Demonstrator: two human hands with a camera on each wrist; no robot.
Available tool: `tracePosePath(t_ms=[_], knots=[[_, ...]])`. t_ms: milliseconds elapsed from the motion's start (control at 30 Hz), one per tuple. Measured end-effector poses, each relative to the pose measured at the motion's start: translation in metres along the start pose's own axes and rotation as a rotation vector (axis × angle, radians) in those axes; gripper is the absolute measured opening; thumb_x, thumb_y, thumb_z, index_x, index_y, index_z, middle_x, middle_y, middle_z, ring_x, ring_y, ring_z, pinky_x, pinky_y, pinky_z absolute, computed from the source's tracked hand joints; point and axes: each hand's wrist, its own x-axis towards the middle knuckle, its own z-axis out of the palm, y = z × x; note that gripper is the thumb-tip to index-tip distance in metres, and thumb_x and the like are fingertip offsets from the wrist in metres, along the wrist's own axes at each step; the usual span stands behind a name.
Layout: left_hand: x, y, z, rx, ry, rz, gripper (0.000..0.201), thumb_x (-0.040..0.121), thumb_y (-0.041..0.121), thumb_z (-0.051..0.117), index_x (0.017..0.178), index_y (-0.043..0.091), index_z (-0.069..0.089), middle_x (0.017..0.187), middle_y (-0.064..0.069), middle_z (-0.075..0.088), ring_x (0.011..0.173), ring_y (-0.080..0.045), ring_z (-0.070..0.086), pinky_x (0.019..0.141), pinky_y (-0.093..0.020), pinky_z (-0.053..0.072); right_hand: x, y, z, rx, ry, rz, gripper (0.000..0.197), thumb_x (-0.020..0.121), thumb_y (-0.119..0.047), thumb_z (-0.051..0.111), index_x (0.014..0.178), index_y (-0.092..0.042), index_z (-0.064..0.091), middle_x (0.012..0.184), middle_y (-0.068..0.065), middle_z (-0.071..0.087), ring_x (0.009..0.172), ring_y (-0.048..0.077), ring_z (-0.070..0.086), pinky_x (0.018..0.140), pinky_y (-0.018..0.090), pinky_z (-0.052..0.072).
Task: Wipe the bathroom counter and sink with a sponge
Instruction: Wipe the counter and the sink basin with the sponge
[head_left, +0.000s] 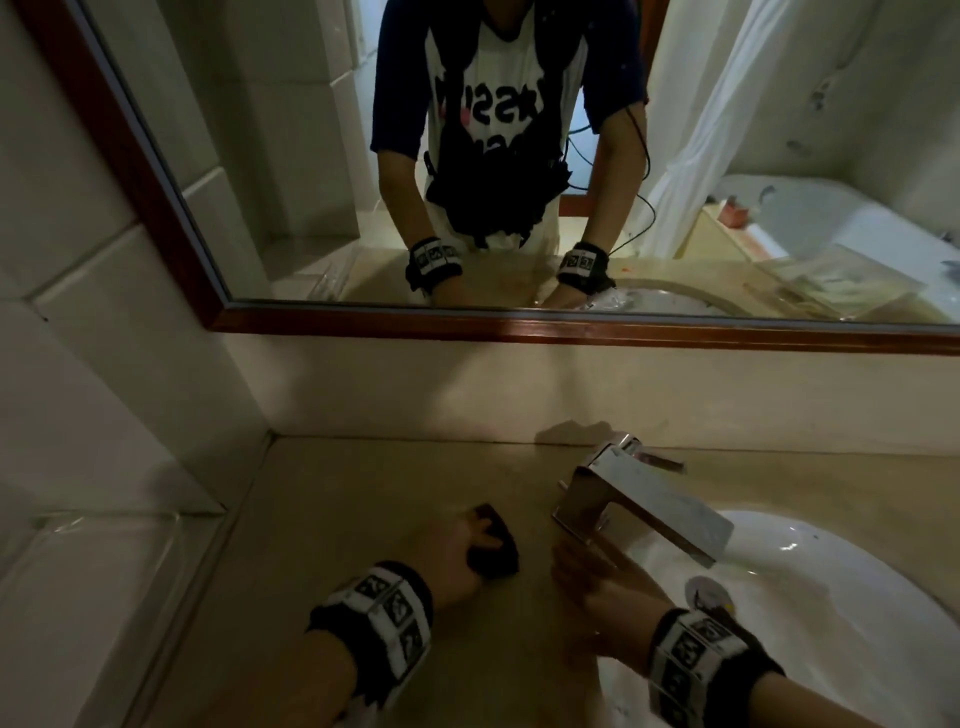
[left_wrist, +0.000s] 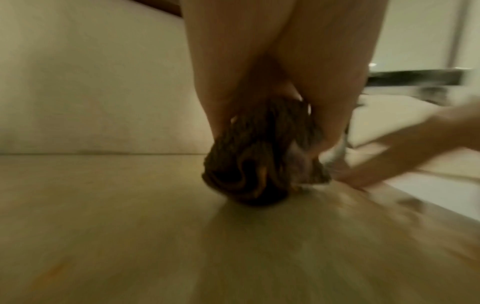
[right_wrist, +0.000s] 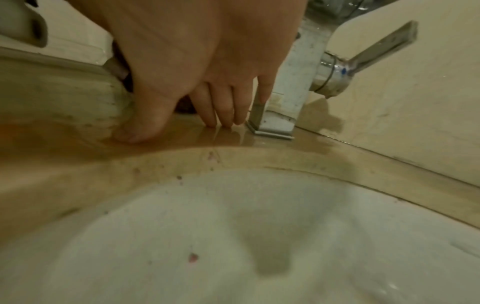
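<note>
While the wiping is under way: every line below reads the placement as serving that step.
Left hand: the left hand (head_left: 460, 551) curls its fingers over a dark brown, crumpled scrubbing sponge (head_left: 493, 545) and pushes it down on the beige stone counter (head_left: 332, 519); gripping from above likely lets the arm's weight go into the scrub.
Sponge position: the sponge (left_wrist: 259, 164) sits squashed flat against the counter (left_wrist: 103, 216), left of the tap and short of the back wall, so the open stretch of counter is probably the patch in hand.
Right hand: the right hand (head_left: 597, 587) holds nothing; its fingers (right_wrist: 226, 111) are fairly straight and spread, tips planted on the wet counter (right_wrist: 64, 133) just beside the foot of the square chrome tap (right_wrist: 280, 98).
Why it rests there: I judge it a brace, steadying the body as it leans over the white oval basin (head_left: 810, 597).
Tap: the tap (head_left: 639, 504) reaches out over the basin (right_wrist: 233, 246), its lever (right_wrist: 376, 51) pointing away to the side.
Water: a thin film lies around the right fingertips, so the surface may be slippery under the bracing hand.
Basin state: small dark specks dot the rim and bowl, suggesting the sink is not yet wiped.
Mirror: the wood-framed wall mirror (head_left: 156, 182) shows both wrists low at the counter edge.
Progress: counter in work, sink to follow, by my reckoning.
</note>
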Motion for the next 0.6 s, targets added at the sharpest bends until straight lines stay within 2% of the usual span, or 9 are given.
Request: tracePosePath(t_ms=[67, 133, 233, 333, 433, 500, 600], knots=[[0.008, -0.001, -0.018, -0.011, 0.146, -0.027, 0.047, 0.096, 0.022, 0.049, 0.143, 0.019, 0.041, 0.156, 0.0, 0.028, 0.144, -0.017, 0.027, 0.115, -0.024, 0.02, -0.009, 0.005, 0.003, 0.01, 0.042, 0.008, 0.084, 0.088, -0.052, 0.049, 0.149, -0.01, 0.01, 0.159, 0.008, 0.003, 0.147, 0.024, -0.004, 0.106, 0.039, -0.021], [0.018, -0.002, -0.033, 0.048, 0.182, -0.081, 0.051, 0.097, 0.024, 0.046, 0.146, 0.021, 0.032, 0.159, 0.0, 0.019, 0.146, -0.018, 0.021, 0.115, -0.023, 0.018, -0.008, 0.004, 0.001, 0.068, 0.036, 0.001, 0.088, 0.087, -0.054, 0.05, 0.15, -0.011, 0.006, 0.159, 0.008, -0.001, 0.147, 0.023, -0.004, 0.105, 0.035, -0.018], [0.04, -0.004, -0.037, 0.206, 0.077, -0.097, 0.061, 0.095, 0.023, 0.05, 0.15, 0.021, 0.023, 0.16, -0.003, 0.009, 0.148, -0.021, 0.01, 0.118, -0.026, 0.012, -0.005, 0.004, -0.002, 0.103, 0.032, -0.013, 0.089, 0.085, -0.055, 0.052, 0.15, -0.012, 0.008, 0.159, 0.008, 0.001, 0.147, 0.024, -0.002, 0.105, 0.034, -0.017], [0.056, -0.003, -0.027, 0.372, -0.046, -0.114, 0.071, 0.093, 0.024, 0.052, 0.152, 0.02, 0.012, 0.161, -0.007, -0.001, 0.149, -0.027, -0.002, 0.121, -0.034, 0.008, -0.007, 0.009, 0.001, 0.13, 0.06, -0.022, 0.091, 0.084, -0.057, 0.052, 0.149, -0.011, 0.01, 0.159, 0.008, 0.003, 0.147, 0.024, 0.0, 0.114, 0.034, -0.011], [0.056, 0.003, -0.026, 0.429, -0.11, -0.125, 0.073, 0.094, 0.02, 0.051, 0.153, 0.019, 0.007, 0.16, -0.009, -0.005, 0.148, -0.028, -0.005, 0.122, -0.037, 0.008, -0.008, 0.009, 0.005, 0.14, 0.079, -0.039, 0.093, 0.083, -0.06, 0.051, 0.149, -0.01, 0.009, 0.159, 0.009, 0.001, 0.147, 0.025, 0.0, 0.107, 0.028, -0.012], [0.05, 0.007, -0.021, 0.454, -0.148, -0.095, 0.073, 0.095, 0.015, 0.049, 0.152, 0.019, 0.004, 0.16, -0.009, -0.008, 0.148, -0.028, -0.006, 0.122, -0.037, 0.007, -0.009, 0.01, 0.007, 0.159, 0.081, -0.03, 0.094, 0.083, -0.059, 0.052, 0.149, -0.01, 0.008, 0.159, 0.009, 0.0, 0.147, 0.025, -0.001, 0.107, 0.028, -0.011], [0.035, 0.014, -0.002, 0.475, -0.207, -0.008, 0.074, 0.094, 0.008, 0.049, 0.152, 0.025, 0.006, 0.16, -0.005, -0.011, 0.148, -0.025, -0.011, 0.122, -0.039, 0.008, -0.009, 0.01, 0.007, 0.185, 0.086, -0.028, 0.095, 0.083, -0.057, 0.054, 0.15, -0.01, 0.007, 0.159, 0.009, 0.001, 0.147, 0.025, 0.0, 0.114, 0.029, -0.005]])
